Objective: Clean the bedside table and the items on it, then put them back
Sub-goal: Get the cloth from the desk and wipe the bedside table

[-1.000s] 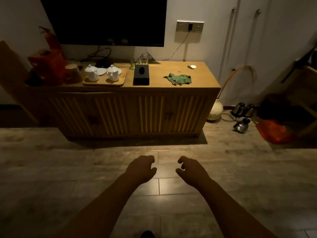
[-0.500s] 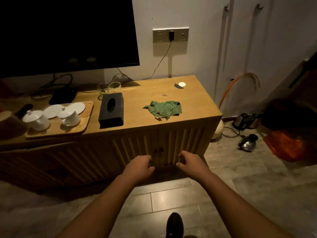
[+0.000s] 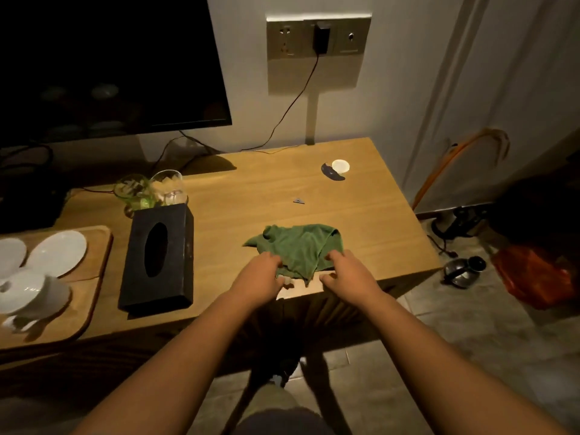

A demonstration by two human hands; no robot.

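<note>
A crumpled green cloth (image 3: 301, 244) lies near the front edge of the wooden table (image 3: 251, 196). My left hand (image 3: 259, 277) and my right hand (image 3: 346, 274) rest on the cloth's near edge, fingers curled into the fabric. A black tissue box (image 3: 158, 257) lies to the left of the cloth. Behind it stand two glasses (image 3: 150, 189). At the far left, a wooden tray (image 3: 94, 277) carries white saucers (image 3: 55, 252) and a white cup (image 3: 31, 296). A small white lid (image 3: 340, 166) and a dark scrap (image 3: 331, 174) lie at the back right.
A dark TV screen (image 3: 110, 64) hangs over the table's back left. A wall socket (image 3: 317, 36) holds a charger with a cable trailing down. On the floor to the right sit a kettle (image 3: 464, 271) and an orange bag (image 3: 533, 274).
I have walked up to the table, and the view has closed in on it. Both hands have risen from in front of the cabinet doors onto the green cloth.
</note>
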